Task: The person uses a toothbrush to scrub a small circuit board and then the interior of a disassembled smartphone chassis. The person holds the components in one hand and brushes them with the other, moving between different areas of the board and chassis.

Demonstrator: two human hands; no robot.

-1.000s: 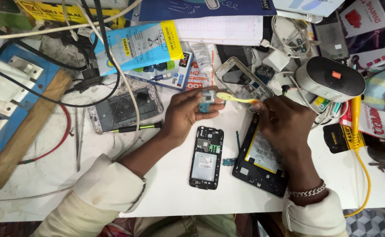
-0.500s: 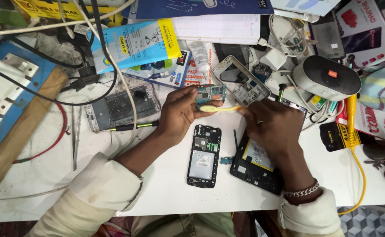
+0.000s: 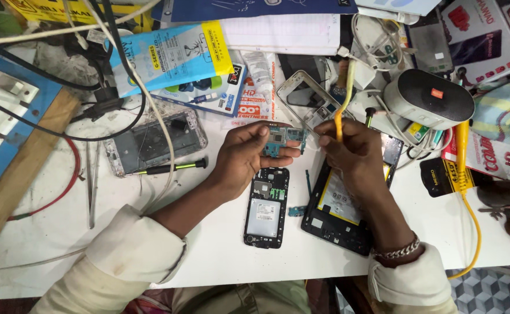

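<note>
My left hand [image 3: 244, 157] grips a small teal circuit board [image 3: 284, 141] by its edges, just above an opened black phone frame [image 3: 266, 206] lying on the white table [image 3: 208, 244]. My right hand [image 3: 351, 157] holds a thin yellow tool [image 3: 341, 110] that points upward, its lower end hidden in my fingers close to the board's right edge. Under my right wrist lies a black phone back with a white and yellow battery [image 3: 339, 203]. A tiny teal part [image 3: 295, 211] rests between the two phones.
A stripped grey phone chassis [image 3: 153, 142] and a green-handled screwdriver [image 3: 167, 167] lie left. Tweezers [image 3: 92, 180], cables, a blue switch board [image 3: 5, 122], product boxes [image 3: 173, 55], a silver phone frame [image 3: 307, 96], a grey speaker [image 3: 429, 99] and a yellow cable [image 3: 463, 174] crowd the table.
The yellow tool swung from lying flat across the board to standing upright in my right hand. Both hands stayed over the black phone frame, the left still holding the board.
</note>
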